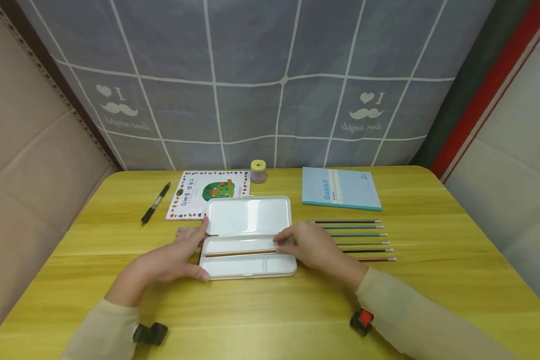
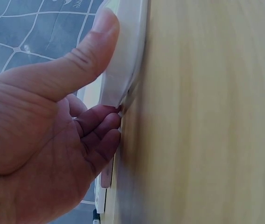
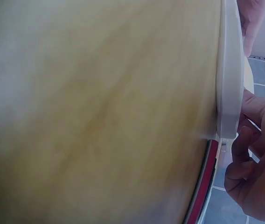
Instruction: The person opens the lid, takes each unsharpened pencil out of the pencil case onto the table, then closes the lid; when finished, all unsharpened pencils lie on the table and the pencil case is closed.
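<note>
Here both hands (image 1: 175, 257) (image 1: 312, 246) hold the open pencil case (image 1: 247, 235).

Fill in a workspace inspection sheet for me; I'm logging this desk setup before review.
Surface: yellow wooden table.
Job's things: open white pencil case; one brown pencil inside; six pencils in a row to its right.
Clutter: black pen, picture book, blue notebook, small yellow-topped sharpener.
Grippers: left hand holds the case's left end; right hand pinches the pencil's end.
Cables: nothing seen.
Surroundings: grey gridded cloth, padded side panels.
</note>
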